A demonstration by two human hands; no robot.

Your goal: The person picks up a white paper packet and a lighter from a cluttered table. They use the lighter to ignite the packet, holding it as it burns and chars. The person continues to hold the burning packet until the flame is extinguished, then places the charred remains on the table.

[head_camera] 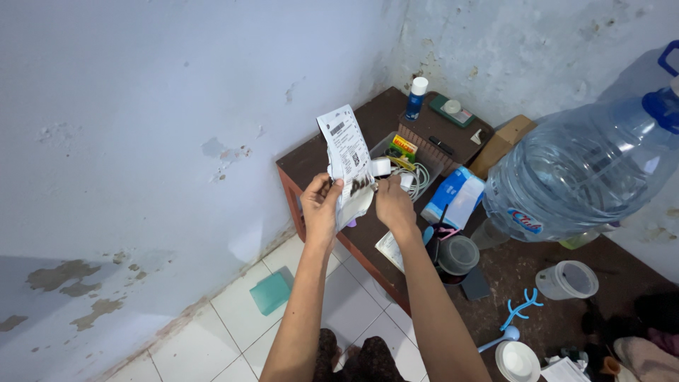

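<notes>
Above the near-left edge of the low brown table (322, 152), I see both hands raised with a long white printed paper slip (344, 145) held between them, lifted clear of the clutter so its face turns up toward the camera. My left hand (322, 205) pinches the slip's lower left edge between thumb and forefinger, the other fingers curled behind the paper. My right hand (393, 201) meets it from the other side, fingers bunched together on the crumpled lower part of the slip; I cannot tell whether the thumb presses the paper or something small behind it. The top of the slip stands free and slightly bent, which I judge comes from being gripped only at the bottom. On the table just behind the hands lies a clear tray (407, 166) of coiled white cable and a small white charger block (381, 166), kept together in one compartment. Toward the table's far corner stands a blue spray can (416, 99) with a white cap, upright against the wall. On the table's right side a large clear water jug (580, 170) lies tilted, with a blue and white carton (453, 194) just beside it. Below the table's left edge, a pale green square (270, 291) lies on the white tiled floor (233, 339).
</notes>
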